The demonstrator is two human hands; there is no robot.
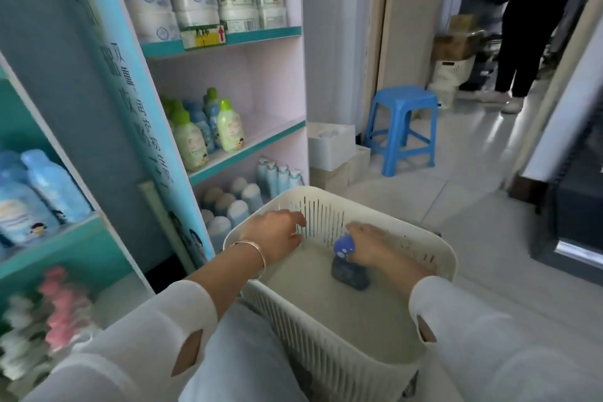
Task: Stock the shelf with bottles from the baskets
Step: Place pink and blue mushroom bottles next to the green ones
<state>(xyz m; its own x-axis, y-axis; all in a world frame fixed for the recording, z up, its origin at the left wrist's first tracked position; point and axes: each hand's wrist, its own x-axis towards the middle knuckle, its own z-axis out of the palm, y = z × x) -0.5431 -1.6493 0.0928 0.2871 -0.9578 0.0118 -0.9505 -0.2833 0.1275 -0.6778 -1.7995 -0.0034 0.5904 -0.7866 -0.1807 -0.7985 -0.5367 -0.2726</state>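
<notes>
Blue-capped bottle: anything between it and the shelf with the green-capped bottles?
The right hand grips the blue-capped bottle low in the basket. The basket's slotted wall rises between it and the shelf, and the left hand sits by that wall; lifting over the rim probably clears both.

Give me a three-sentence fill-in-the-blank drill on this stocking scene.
1. The right hand grips a dark bottle with a ____ cap.
2. The white slotted basket holds only ____ bottle.
3. The metal bracelet sits on the person's ____ wrist.

Missing words: blue; one; left.
</notes>
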